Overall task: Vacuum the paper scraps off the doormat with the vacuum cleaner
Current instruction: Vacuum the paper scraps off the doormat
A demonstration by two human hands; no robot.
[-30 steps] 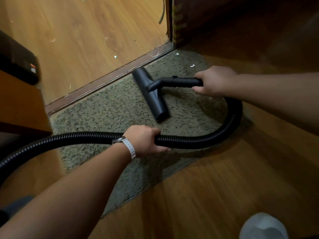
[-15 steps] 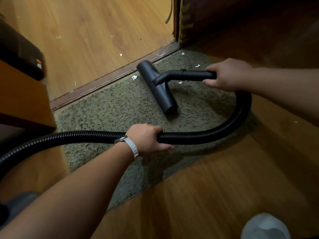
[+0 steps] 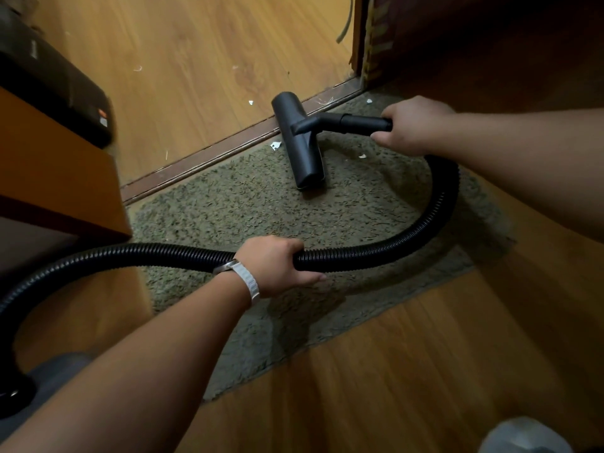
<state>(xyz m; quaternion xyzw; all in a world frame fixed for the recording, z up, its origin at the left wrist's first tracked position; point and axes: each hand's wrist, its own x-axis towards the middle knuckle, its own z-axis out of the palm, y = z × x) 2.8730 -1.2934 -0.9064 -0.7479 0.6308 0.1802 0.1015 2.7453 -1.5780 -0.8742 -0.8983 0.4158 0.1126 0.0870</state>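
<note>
A shaggy grey-green doormat (image 3: 235, 207) lies on the wood floor before a door threshold (image 3: 202, 158). The black vacuum head (image 3: 302, 148) rests on the mat's far edge, its far end over the threshold. My right hand (image 3: 411, 125) grips the black wand (image 3: 356, 123) behind the head. My left hand (image 3: 274, 266), with a white watch strap on its wrist, grips the ribbed black hose (image 3: 408, 237), which loops across the mat. White paper scraps lie on the mat: one (image 3: 275, 145) left of the head, one (image 3: 362, 156) right of it, one (image 3: 369, 101) at the far corner.
More scraps (image 3: 250, 103) dot the lighter floor beyond the threshold. An orange-brown cabinet (image 3: 55, 178) with a black device (image 3: 58, 89) on it stands at the left. The door frame (image 3: 362, 37) rises at top right. The vacuum body (image 3: 19, 393) sits bottom left.
The vacuum head has been pushed away from me toward the threshold, with my right hand following. A scrap left of the head has come into view. My left hand keeps its hold on the hose.
</note>
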